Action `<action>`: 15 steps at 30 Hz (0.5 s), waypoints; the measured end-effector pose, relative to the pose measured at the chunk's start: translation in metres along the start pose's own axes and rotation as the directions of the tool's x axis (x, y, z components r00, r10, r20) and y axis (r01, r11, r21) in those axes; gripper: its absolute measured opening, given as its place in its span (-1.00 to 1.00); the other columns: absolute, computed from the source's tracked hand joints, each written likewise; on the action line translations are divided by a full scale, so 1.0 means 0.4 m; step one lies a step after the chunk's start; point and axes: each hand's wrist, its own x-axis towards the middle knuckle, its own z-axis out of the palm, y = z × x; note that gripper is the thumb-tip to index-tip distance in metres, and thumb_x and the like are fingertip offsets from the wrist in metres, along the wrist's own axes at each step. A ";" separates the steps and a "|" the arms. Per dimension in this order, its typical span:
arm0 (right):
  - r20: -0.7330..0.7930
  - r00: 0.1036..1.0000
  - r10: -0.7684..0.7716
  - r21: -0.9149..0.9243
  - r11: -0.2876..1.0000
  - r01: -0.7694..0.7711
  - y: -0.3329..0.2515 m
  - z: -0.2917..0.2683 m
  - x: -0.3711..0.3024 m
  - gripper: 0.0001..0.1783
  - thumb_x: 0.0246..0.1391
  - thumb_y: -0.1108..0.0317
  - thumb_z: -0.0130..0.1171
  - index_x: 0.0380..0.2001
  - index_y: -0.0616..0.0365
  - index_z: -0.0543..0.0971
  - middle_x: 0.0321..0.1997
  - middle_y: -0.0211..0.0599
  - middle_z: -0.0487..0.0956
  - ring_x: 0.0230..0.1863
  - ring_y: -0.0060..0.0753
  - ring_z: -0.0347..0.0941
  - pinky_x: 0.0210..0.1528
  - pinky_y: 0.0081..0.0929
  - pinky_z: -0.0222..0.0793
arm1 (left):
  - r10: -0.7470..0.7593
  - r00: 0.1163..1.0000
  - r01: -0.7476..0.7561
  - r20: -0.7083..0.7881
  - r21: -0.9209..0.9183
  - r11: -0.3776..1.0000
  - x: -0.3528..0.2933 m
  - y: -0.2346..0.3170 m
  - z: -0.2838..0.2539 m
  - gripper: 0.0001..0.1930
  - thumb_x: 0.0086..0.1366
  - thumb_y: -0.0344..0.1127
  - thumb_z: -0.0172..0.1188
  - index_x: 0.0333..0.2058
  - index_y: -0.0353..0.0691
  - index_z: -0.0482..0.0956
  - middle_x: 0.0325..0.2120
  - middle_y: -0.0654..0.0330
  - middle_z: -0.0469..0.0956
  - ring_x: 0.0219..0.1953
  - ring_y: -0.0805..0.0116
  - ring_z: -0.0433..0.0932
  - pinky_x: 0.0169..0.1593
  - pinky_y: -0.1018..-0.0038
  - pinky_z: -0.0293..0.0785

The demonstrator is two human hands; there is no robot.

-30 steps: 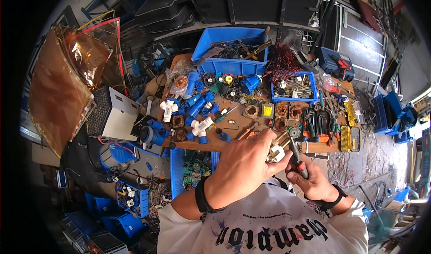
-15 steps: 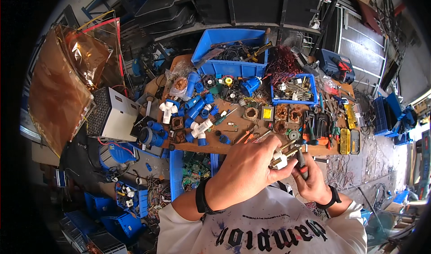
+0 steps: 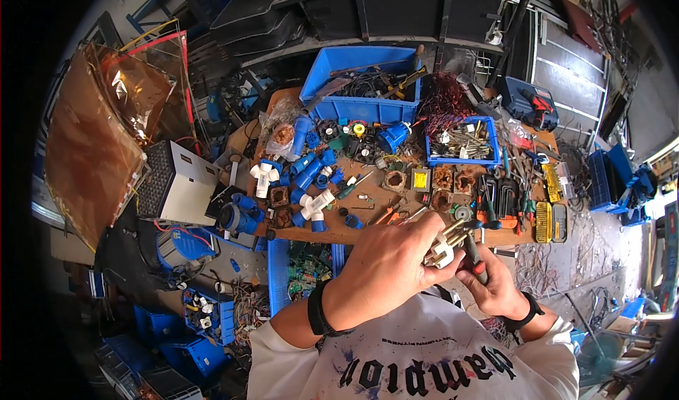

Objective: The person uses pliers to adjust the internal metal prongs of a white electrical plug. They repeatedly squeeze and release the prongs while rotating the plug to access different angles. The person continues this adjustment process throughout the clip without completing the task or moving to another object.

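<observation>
In front of my chest, my left hand point(image 3: 399, 255) is closed round a white plastic piece with brass pins point(image 3: 441, 253). The pins point up and to the right. Close beside it, my right hand point(image 3: 495, 287) grips a hand tool with a black-and-red handle point(image 3: 479, 265). The tool's upper end is next to the brass pins; whether it touches them I cannot tell. My left fingers hide part of the white piece. Both hands are over the near edge of the wooden workbench point(image 3: 382, 205).
On the bench lie blue and white plastic connectors point(image 3: 311, 203), rusty square parts point(image 3: 465, 182) and several hand tools. A large blue crate point(image 3: 364, 108) and a smaller blue tray of metal parts point(image 3: 463, 162) stand farther back. Below the bench's front edge is a blue bin of circuit boards point(image 3: 279, 276).
The white piece has turned a little in my left hand, its pins now pointing more upward. The tool in my right hand has shifted slightly.
</observation>
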 end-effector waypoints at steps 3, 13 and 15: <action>0.063 0.994 0.093 0.108 0.989 -0.099 0.007 0.001 -0.005 -0.81 0.12 0.47 0.17 -0.21 0.15 0.42 -0.40 -0.32 0.43 -0.39 -0.41 0.35 -0.26 -0.45 0.33 | 0.011 1.000 -0.010 -0.028 0.042 0.999 -0.002 -0.014 0.009 -0.67 0.04 -0.22 0.41 -0.34 -0.20 0.45 -0.64 0.09 0.55 -0.57 0.10 0.60 -0.54 0.32 0.48; 0.382 0.904 0.192 0.500 0.779 -0.377 -0.013 -0.028 0.002 -0.90 0.22 0.46 0.07 -0.25 0.13 0.37 -0.43 -0.48 0.35 -0.44 -0.65 0.25 -0.35 -0.62 0.23 | 0.072 0.995 -0.051 -0.064 0.286 0.957 -0.010 -0.023 0.012 -0.67 0.04 -0.17 0.41 -0.39 -0.17 0.43 -0.70 0.12 0.51 -0.65 0.12 0.54 -0.59 0.28 0.42; 0.421 0.887 0.189 0.526 0.746 -0.409 -0.012 -0.035 0.003 -0.91 0.23 0.46 0.06 -0.26 0.14 0.36 -0.45 -0.49 0.34 -0.45 -0.66 0.24 -0.37 -0.63 0.22 | 0.068 0.996 -0.048 -0.056 0.308 0.950 -0.009 -0.022 0.011 -0.67 0.05 -0.17 0.40 -0.39 -0.16 0.43 -0.70 0.13 0.51 -0.65 0.12 0.53 -0.59 0.28 0.42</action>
